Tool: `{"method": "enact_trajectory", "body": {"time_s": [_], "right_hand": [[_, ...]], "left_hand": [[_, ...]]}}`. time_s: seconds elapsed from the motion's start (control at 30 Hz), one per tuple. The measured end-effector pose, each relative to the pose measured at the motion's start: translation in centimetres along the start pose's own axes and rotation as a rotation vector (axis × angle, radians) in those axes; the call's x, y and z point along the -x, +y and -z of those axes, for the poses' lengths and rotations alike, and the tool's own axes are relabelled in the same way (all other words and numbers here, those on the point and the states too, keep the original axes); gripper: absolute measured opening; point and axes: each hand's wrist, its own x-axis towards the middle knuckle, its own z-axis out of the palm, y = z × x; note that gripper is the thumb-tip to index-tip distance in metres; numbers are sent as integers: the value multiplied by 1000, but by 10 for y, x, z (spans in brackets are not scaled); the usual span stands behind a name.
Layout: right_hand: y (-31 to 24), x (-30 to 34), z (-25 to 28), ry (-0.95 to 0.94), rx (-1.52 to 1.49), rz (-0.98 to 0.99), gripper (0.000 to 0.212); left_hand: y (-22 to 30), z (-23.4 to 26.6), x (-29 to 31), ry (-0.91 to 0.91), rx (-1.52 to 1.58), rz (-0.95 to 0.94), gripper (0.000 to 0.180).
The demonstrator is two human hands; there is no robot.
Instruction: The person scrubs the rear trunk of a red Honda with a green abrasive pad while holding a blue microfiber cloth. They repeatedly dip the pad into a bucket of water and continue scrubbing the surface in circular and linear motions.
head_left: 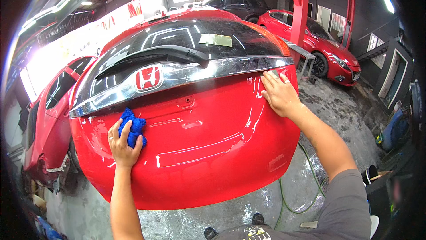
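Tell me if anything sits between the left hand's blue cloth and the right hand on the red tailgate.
Nothing visible does. The left hand presses the blue cloth on the tailgate; between it and the right hand lies only bare red panel with shallow pressed recesses.

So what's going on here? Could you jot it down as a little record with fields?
Place: garage with wet floor
Main thing: raised red hatchback tailgate
Left hand: presses a blue cloth on the red panel
Right hand: flat on the panel's right side, below the chrome strip
Nearby: second red car, green hose
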Motion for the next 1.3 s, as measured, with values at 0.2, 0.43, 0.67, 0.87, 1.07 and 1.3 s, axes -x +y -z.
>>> {"method": "enact_trajectory", "body": {"time_s": [0.2,0.43,0.67,0.87,1.07,1.3], "right_hand": [[-68,-16,-23,95,-160,-4,63],[-176,-61,-3,202,-369,149,59],[-77,-20,-17,47,-214,-3,61],[-178,-56,10,132,-366,137,61],[-195,23,9,9,-360,276,63],[-194,-43,14,43,-365,112,63]], "left_hand": [[2,0,-2,22,12,16,63],[0,0,-5,25,34,3,63],[1,4,-1,25,20,32,62],[3,1,-6,37,33,-1,62],[-2,6,3,36,4,33,62],[4,1,-5,36,42,17,61]]}}
